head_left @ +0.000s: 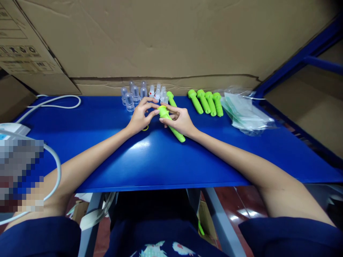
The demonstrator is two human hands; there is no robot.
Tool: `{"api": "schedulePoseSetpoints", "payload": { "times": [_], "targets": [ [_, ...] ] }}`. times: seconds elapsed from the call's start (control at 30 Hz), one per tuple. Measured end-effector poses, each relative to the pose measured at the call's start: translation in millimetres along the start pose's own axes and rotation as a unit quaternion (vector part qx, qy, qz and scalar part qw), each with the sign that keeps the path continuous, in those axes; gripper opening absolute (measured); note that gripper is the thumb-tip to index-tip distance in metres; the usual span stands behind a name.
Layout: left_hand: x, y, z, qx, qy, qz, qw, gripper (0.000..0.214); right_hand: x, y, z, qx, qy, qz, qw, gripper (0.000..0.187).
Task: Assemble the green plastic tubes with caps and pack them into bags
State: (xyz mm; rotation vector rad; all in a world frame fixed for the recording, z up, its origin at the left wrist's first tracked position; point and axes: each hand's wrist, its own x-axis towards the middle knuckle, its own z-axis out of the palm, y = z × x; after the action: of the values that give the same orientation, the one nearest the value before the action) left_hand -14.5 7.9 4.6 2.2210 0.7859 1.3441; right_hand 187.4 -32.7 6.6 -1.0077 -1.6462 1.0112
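Note:
Over the middle of the blue table, my right hand (179,119) is closed around a bright green torch-shaped handle (177,134). Its wide head points up and left, the narrow end down and right. A yellow ring (162,106) shows at the rim of the head, where my left hand (144,116) pinches with thumb and fingertips. Partly hidden below my left fingers, another yellow ring (145,128) lies on the table. Just behind my hands lies a second green handle (171,98). Small clear-tipped white parts (157,92) and several clear domed cylinders (130,101) stand behind my left hand.
Several more green handles (208,103) lie in a row at the back right, beside clear plastic bags (246,110). Cardboard (160,43) walls the back of the blue table (120,164). A white cable (57,167) and a white device (13,129) occupy the left side.

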Motion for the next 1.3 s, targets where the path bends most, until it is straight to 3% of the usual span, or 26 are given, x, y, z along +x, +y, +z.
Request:
{"api": "schedulePoseSetpoints", "payload": {
  "times": [0.43, 0.83, 1.07, 1.3],
  "targets": [
    [7.2, -2.2, -16.5, 0.027, -0.047, 0.016, 0.998, 0.022, 1.0, -0.7, -2.3, 0.006, -0.025, -0.014, 1.000, 0.077],
    [5.4, 12.6, -8.2, 0.005, 0.008, 0.014, 1.000, 0.031, 3.3, -3.0, -3.1, 0.027, -0.018, -0.023, 0.999, 0.079],
    [2.1, 11.5, -1.2, -0.019, 0.050, -0.029, 0.998, 0.031, 1.9, -8.4, 0.4, 0.062, -0.009, -0.011, 0.998, 0.085],
    [-4.1, 10.9, 9.9, -0.016, 0.091, -0.016, 0.996, 0.036, 0.2, -3.1, 1.8, 0.099, -0.001, -0.004, 0.995, 0.083]
  ]
}}
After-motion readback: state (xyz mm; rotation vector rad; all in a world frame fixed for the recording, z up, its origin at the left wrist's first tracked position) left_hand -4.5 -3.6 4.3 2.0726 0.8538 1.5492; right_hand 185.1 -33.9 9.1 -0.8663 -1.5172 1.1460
